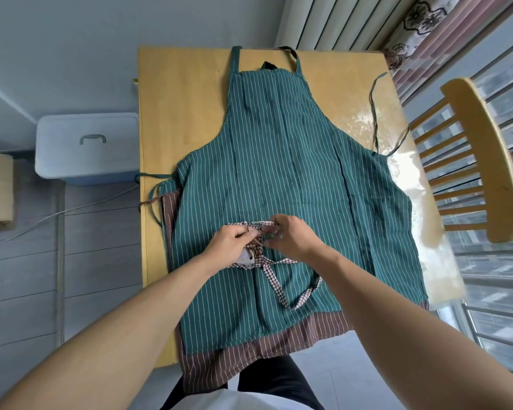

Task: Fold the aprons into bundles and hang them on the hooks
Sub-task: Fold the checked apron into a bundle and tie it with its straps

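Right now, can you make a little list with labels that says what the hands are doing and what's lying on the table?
left hand: grips the checked bundle
right hand: fingers pinch the bundle's top
bundle strap: loops loose toward the person
green striped apron: spread flat under the bundle
brown striped apron: beneath the green one, edges showing
table: yellow wood
chair: right of the table

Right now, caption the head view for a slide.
Both hands tie a checked apron bundle atop green striped apron on table.

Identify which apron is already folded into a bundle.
The small checked apron, gripped by both hands; the green striped apron and brown striped apron beneath lie flat.
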Available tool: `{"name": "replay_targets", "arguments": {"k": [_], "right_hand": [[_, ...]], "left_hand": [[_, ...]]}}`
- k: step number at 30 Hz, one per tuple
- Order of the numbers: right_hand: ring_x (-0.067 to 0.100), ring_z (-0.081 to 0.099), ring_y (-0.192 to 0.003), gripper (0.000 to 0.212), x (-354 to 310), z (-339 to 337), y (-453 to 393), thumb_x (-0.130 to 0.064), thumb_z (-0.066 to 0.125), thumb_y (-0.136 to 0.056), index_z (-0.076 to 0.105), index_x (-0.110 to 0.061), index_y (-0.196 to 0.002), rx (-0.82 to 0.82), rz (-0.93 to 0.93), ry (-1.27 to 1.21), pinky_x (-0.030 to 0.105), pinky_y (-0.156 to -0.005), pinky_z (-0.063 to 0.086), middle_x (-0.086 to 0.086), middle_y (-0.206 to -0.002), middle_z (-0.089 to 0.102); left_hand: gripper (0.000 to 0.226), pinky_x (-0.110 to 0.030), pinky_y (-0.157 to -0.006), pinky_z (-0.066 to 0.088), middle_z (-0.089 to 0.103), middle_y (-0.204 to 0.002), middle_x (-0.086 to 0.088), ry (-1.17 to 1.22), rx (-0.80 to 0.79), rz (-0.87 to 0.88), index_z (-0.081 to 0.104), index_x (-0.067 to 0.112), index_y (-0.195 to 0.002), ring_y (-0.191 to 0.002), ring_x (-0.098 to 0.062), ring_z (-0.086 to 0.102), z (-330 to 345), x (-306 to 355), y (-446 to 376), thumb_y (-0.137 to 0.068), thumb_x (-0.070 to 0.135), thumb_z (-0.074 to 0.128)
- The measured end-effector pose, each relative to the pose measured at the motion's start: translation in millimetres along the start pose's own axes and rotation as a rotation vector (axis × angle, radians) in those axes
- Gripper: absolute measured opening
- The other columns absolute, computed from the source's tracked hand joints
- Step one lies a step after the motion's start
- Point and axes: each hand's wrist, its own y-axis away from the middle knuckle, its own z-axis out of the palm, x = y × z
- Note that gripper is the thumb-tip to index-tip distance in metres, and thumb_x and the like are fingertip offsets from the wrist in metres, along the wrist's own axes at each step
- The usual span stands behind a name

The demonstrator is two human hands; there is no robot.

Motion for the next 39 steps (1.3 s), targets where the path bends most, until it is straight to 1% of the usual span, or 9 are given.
{"name": "replay_targets", "arguments": {"k": [3,8,14,17,20,23,28,35,39], "right_hand": [[0.01,0.068,-0.079,0.013,14,9,7,-0.021,0.076,-0.09,0.065,-0.019,-0.095,0.022,0.008,0.04,0.025,-0.07,0.057,-0.009,-0.09,0.072],[0.0,0.066,-0.069,0.004,10,8,13,-0.02,0.077,-0.09,0.075,-0.017,-0.093,0.142,0.1,-0.144,0.02,-0.07,0.059,-0.009,-0.083,0.074],[0.004,0.06,-0.06,0.021,-24,-1,30,-0.037,0.073,-0.091,0.075,-0.016,-0.094,-0.004,0.023,-0.297,0.021,-0.06,0.05,-0.003,-0.079,0.075],[0.004,0.049,-0.046,0.015,-28,9,23,-0.032,0.074,-0.092,0.077,-0.017,-0.09,-0.033,0.008,-0.177,0.019,-0.045,0.042,-0.007,-0.072,0.073],[0.011,0.057,-0.076,0.009,-24,24,13,-0.027,0.077,-0.09,0.081,-0.021,-0.095,0.072,-0.1,0.102,0.028,-0.077,0.053,-0.004,-0.096,0.073],[0.019,0.059,-0.103,0.014,-18,38,8,-0.017,0.074,-0.09,0.081,-0.016,-0.103,0.151,-0.227,0.267,0.027,-0.1,0.043,0.004,-0.11,0.07],[0.019,0.067,-0.086,0.01,-15,54,2,-0.008,0.068,-0.093,0.075,-0.011,-0.098,0.243,-0.2,0.247,0.035,-0.085,0.058,0.005,-0.097,0.074],[0.016,0.063,-0.078,0.026,-15,53,-2,-0.006,0.048,-0.101,0.072,-0.01,-0.11,0.247,-0.182,0.285,0.013,-0.07,0.052,0.002,-0.1,0.065],[0.003,0.061,-0.07,0.007,-10,42,2,-0.018,0.073,-0.093,0.078,-0.015,-0.097,0.193,-0.119,0.185,0.01,-0.067,0.051,-0.009,-0.086,0.069]], "left_hand": [[0.037,-0.02,-0.053,0.03,0.044,-0.057,0.007,0.009,-0.02,0.001,0.069,0.011,-0.082,-0.05,-0.01,0.04,-5,-7,-2,-0.101,0.041,0.057],[0.034,-0.029,-0.085,0.042,0.06,-0.118,0.005,0.014,0.01,-0.004,0.073,0.023,-0.103,-0.094,-0.014,0.056,-10,-4,0,-0.109,0.032,0.04],[0.042,-0.049,-0.112,0.041,0.067,-0.127,-0.009,-0.063,0.017,0.017,0.072,0.027,-0.1,-0.123,-0.023,0.06,-13,-10,-4,-0.109,0.041,0.034],[0.043,-0.044,-0.116,0.035,0.062,-0.136,-0.01,-0.065,0.021,0.028,0.072,0.025,-0.108,-0.132,-0.023,0.053,-13,-9,-3,-0.11,0.039,0.031],[0.042,-0.042,-0.116,0.035,0.063,-0.123,-0.011,-0.042,0.045,0.036,0.07,0.023,-0.116,-0.123,-0.019,0.055,-12,-13,-4,-0.11,0.037,0.031],[0.039,-0.038,-0.103,0.045,0.066,-0.113,-0.005,-0.023,0.085,0.055,0.071,0.025,-0.115,-0.11,-0.015,0.059,-10,-16,-1,-0.11,0.036,0.034],[0.038,-0.019,-0.045,0.027,0.033,-0.047,0.01,-0.011,0.248,0.055,0.074,0.012,-0.105,-0.042,-0.003,0.032,-8,-18,13,-0.107,0.036,0.044],[0.043,-0.022,-0.04,0.026,0.042,-0.048,0.004,-0.057,0.261,0.031,0.07,0.003,-0.079,-0.036,-0.005,0.033,-6,-22,19,-0.103,0.037,0.056],[0.044,-0.018,-0.039,0.025,0.041,-0.047,0.005,-0.098,0.257,0.04,0.067,0.007,-0.068,-0.035,-0.006,0.034,-7,-22,17,-0.102,0.034,0.059]]}}
